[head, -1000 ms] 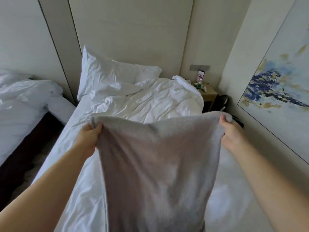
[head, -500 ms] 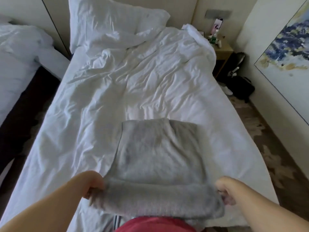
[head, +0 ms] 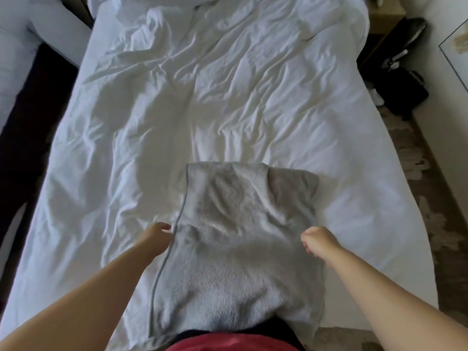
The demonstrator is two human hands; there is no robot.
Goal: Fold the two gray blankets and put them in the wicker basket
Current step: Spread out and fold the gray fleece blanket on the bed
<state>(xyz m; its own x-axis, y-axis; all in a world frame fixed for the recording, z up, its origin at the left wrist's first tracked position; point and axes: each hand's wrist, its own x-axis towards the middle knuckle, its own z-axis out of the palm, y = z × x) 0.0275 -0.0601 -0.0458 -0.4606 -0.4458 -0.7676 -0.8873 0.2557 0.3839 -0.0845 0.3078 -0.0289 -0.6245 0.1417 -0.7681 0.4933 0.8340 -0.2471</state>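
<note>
Gray blanket (head: 235, 249): fleecy, nubbly pile, folded into a long panel, stitched hem down the side by the left hand (head: 158, 234). Spread flat on the white bed (head: 177, 110) between both hands, far end well beyond the knuckles, near end draped off the mattress foot toward the body. Right hand (head: 319, 240) clenched on the blanket's edge, creases fanning from the fist. Left fingers curled against the hem; cannot tell whether cloth is pinched. Ahead of both grips and left of the left hand, rumpled cotton sheet, wide open. Right of the right hand, a narrower strip of sheet, then the rounded mattress edge and patterned carpet (head: 430, 224).
</note>
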